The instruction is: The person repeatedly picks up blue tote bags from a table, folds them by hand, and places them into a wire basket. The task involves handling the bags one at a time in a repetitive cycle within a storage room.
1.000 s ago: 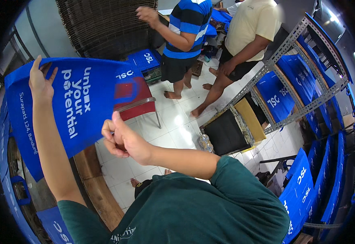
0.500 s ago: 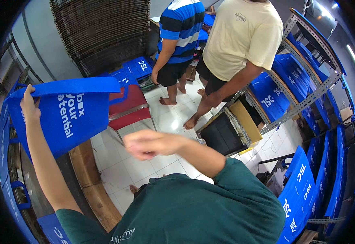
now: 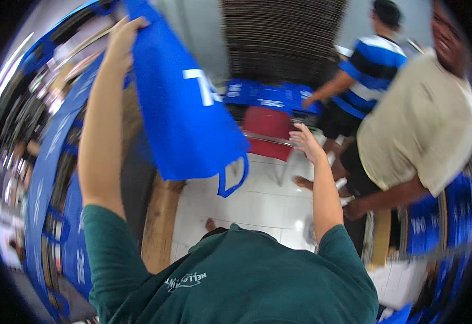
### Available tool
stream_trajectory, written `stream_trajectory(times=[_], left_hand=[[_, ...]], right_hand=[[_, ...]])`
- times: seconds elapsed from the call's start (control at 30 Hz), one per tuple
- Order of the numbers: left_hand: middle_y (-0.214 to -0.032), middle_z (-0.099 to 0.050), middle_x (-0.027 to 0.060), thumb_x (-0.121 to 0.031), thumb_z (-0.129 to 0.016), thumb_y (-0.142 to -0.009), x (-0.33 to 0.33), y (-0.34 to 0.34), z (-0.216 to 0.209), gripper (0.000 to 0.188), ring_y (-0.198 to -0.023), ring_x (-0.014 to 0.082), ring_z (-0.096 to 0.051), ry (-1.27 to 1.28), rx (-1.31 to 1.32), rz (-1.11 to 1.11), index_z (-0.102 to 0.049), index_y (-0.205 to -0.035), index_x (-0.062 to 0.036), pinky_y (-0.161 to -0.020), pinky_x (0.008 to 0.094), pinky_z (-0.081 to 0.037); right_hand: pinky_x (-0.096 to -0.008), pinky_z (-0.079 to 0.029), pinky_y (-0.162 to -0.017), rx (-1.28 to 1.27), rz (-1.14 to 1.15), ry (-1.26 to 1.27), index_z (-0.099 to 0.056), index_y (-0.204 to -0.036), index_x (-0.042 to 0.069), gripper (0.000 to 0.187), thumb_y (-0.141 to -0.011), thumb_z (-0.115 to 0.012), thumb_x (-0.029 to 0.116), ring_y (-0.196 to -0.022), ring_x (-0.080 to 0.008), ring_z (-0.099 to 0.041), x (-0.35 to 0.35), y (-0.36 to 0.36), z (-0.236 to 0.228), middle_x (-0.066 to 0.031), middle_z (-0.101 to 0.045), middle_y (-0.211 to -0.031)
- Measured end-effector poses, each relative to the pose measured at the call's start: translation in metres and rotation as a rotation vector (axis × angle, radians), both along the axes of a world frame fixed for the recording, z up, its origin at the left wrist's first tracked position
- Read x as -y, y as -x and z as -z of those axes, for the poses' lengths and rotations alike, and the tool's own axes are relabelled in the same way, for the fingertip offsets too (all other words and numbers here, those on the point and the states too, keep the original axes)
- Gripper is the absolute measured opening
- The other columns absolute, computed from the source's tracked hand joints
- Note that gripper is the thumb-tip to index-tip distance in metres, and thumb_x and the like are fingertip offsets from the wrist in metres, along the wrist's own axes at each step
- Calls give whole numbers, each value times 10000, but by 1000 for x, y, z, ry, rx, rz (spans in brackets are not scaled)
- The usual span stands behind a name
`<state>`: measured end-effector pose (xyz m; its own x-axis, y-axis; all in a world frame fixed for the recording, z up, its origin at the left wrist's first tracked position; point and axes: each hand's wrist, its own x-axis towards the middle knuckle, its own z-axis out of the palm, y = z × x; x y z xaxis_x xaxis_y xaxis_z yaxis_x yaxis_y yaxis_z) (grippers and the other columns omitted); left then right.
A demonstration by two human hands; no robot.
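Observation:
High at the left, my left hand [image 3: 125, 43] is closed on the upper edge of a blue fabric tote bag [image 3: 184, 129]. The bag hangs tilted, its lower end pointing right, with white print on the side that shows. A loop handle [image 3: 235, 181] dangles from its lower right corner. My right hand [image 3: 309, 143] is held out in front, fingers spread and nothing in it, to the right of the bag and apart from it. Beyond that hand stands a red chair [image 3: 268, 132] with a metal frame.
Blue bags hang on racks at the left [image 3: 55, 162] and right [image 3: 425, 221]. A person in a striped shirt [image 3: 373, 70] stands far right, another in a cream shirt [image 3: 419, 124] nearer. Dark stacked racks [image 3: 279, 38] stand at the back. A wooden ledge [image 3: 163, 221] runs at left.
The bag has been lifted and swung, its lower end now pointing right. My right hand has gone from curled to spread and reaches farther forward. The view has turned left.

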<state>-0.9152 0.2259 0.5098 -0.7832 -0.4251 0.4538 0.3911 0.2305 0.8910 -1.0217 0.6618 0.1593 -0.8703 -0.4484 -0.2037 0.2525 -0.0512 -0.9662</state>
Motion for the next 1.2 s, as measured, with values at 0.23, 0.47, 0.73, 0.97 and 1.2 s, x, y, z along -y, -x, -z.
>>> stream_trajectory(times=[0.23, 0.47, 0.73, 0.97, 1.2], left_hand=[[-903, -614, 86, 13, -533, -712, 27, -104, -51, 346, -751, 159, -598, 187, -33, -99, -544, -1055, -29, -677, 262, -507], [-1004, -566, 141, -143, -687, -639, 131, -208, 32, 580, -937, 246, -532, 516, 57, -858, -518, -1183, -33, -804, 395, -457], [-1251, -498, 154, 1, -531, -656, 214, -180, 255, 518, -1201, 285, -425, 388, 192, -644, -550, -1166, -85, -1003, 355, -341], [-1016, -598, 109, 45, -539, -723, 280, -138, 363, 587, -816, 141, -550, -360, 265, -350, -478, -1285, -110, -735, 249, -454], [-1091, -546, 98, 65, -550, -676, 366, -211, 392, 683, -897, 161, -534, -486, 202, -403, -420, -1321, -117, -748, 282, -466]], right_hand=[[-490, -197, -1040, 313, -562, 489, -208, -1412, 137, 872, -788, -320, 735, -1296, -281, -267, 223, -3, 63, -135, -282, -1422], [-442, -308, -1014, 442, -452, 738, -310, -1344, 55, 646, -837, -471, 422, -1166, -284, -429, 221, -68, 14, -145, -459, -1258], [-354, -361, -972, -66, -572, -34, -303, -1332, -14, 739, -611, -440, -95, -1096, -245, -495, 202, -20, -7, -142, -471, -1242], [-311, -384, -930, -259, -500, -501, -287, -1353, -6, 788, -586, -448, -85, -1113, -229, -476, 266, 35, -28, -141, -443, -1267], [-291, -422, -886, -143, -708, -309, -349, -1322, 15, 765, -568, -458, -58, -980, -199, -540, 408, 50, -20, -114, -510, -1188]])
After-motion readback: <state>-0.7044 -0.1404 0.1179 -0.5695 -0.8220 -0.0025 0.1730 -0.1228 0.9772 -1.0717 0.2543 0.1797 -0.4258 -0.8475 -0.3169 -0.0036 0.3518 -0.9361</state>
